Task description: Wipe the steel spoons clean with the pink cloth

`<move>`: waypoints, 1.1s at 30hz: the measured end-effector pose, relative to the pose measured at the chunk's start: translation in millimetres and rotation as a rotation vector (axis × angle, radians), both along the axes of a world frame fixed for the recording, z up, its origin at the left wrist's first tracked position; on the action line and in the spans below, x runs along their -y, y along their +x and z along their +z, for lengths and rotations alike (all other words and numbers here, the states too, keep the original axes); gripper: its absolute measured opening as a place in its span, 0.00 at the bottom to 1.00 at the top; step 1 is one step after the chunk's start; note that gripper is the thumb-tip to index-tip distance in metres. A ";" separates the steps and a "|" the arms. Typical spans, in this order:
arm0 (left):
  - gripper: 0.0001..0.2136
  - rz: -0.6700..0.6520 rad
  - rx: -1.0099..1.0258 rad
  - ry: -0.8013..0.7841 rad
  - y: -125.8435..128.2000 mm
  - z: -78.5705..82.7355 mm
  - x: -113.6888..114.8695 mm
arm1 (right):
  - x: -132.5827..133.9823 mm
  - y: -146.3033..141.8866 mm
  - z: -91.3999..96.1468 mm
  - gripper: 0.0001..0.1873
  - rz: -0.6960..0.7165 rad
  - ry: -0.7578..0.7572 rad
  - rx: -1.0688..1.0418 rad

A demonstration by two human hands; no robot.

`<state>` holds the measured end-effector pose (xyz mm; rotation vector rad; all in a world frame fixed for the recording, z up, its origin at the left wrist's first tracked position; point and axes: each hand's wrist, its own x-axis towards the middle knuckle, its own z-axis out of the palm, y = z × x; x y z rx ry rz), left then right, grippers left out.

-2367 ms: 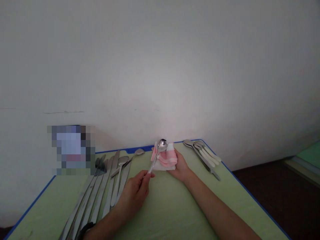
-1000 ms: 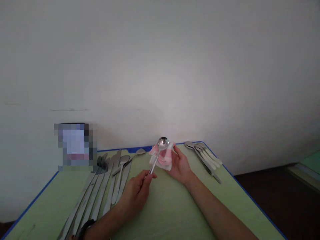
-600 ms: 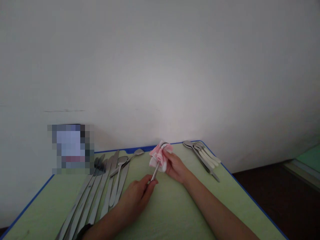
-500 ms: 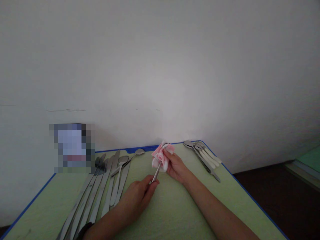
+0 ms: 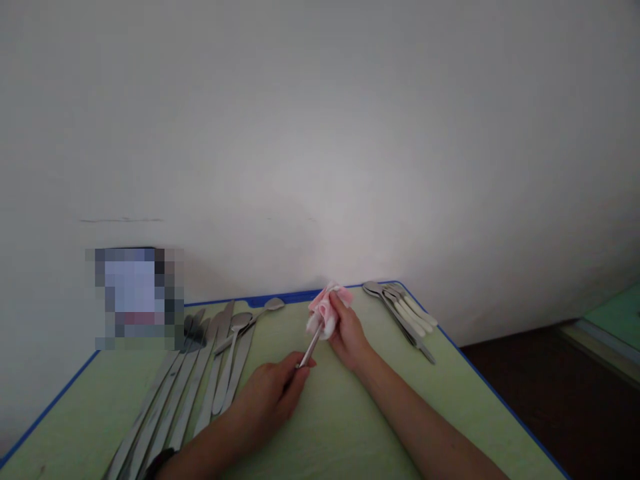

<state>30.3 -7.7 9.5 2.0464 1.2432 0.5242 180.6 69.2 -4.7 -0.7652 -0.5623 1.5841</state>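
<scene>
My left hand (image 5: 273,393) pinches the lower end of a steel spoon (image 5: 309,350), whose handle slants up to the right. The spoon's bowl is hidden inside a pink and white cloth (image 5: 327,309). My right hand (image 5: 347,333) is closed round that cloth and the bowel of the spoon within it, just above the far middle of the green table (image 5: 350,420).
Several knives and spoons (image 5: 200,380) lie in a row on the table's left side. A smaller group of cutlery with white handles (image 5: 407,317) lies at the far right corner. A blurred box (image 5: 135,297) stands at the back left. The wall is right behind the table.
The spoon's bowl lay bare on the open cloth before. My right hand has since folded the cloth over the bowl and closed on it. My left hand has kept hold of the handle.
</scene>
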 end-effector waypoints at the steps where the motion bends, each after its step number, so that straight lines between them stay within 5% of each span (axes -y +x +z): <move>1: 0.15 0.000 0.005 -0.005 -0.2 0.1 0.1 | 0.1 -0.4 1.0 0.14 -0.017 0.000 -0.005; 16: 0.19 -0.015 0.098 -0.101 -6.0 -1.5 -1.1 | 0.4 -1.2 2.1 0.06 0.021 0.052 0.133; 33: 0.17 -0.076 -0.013 0.024 -5.0 3.3 0.0 | -1.2 0.2 -1.3 0.15 -0.010 0.125 0.191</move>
